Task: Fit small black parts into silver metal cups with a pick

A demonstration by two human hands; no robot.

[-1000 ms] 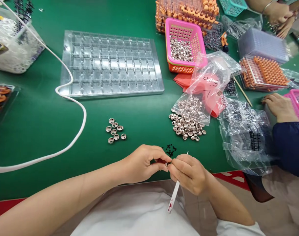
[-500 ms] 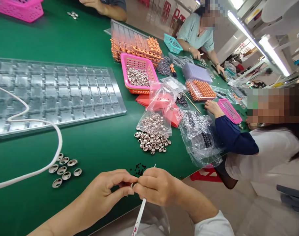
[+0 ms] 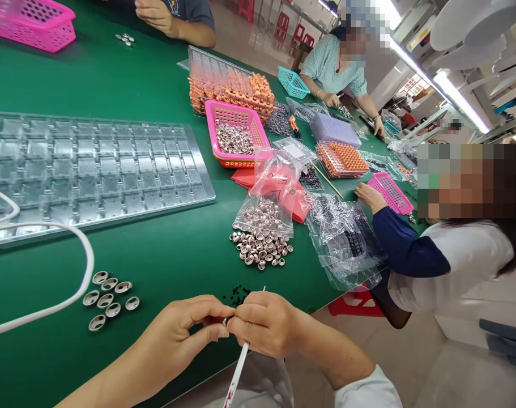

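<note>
Between the fingertips of my left hand (image 3: pixel 190 326) is a small silver metal cup (image 3: pixel 226 321), mostly hidden by the fingers. My right hand (image 3: pixel 266 324) is closed around a thin white stick (image 3: pixel 237 375) with a pointed tip, and its fingers meet the left ones at the cup. Just beyond the hands lie tiny black pieces (image 3: pixel 237 294). Several silver cups (image 3: pixel 106 300) sit apart on the green table at the left. A larger pile of the same cups (image 3: pixel 264 249) spills from a clear plastic bag (image 3: pixel 266 212) ahead of my hands.
A clear compartment tray (image 3: pixel 100 170) and a white cable (image 3: pixel 85 266) lie at the left. Farther back are a pink basket (image 3: pixel 236 133) of metal parts and trays of orange pieces (image 3: pixel 232 88). Plastic bags (image 3: pixel 346 238) lie at the right, beside a seated co-worker (image 3: pixel 453 243). Other people sit across the table.
The view has shifted slightly, and the white cable sits farther left. My hands keep almost the same grip on the cup and stick.
</note>
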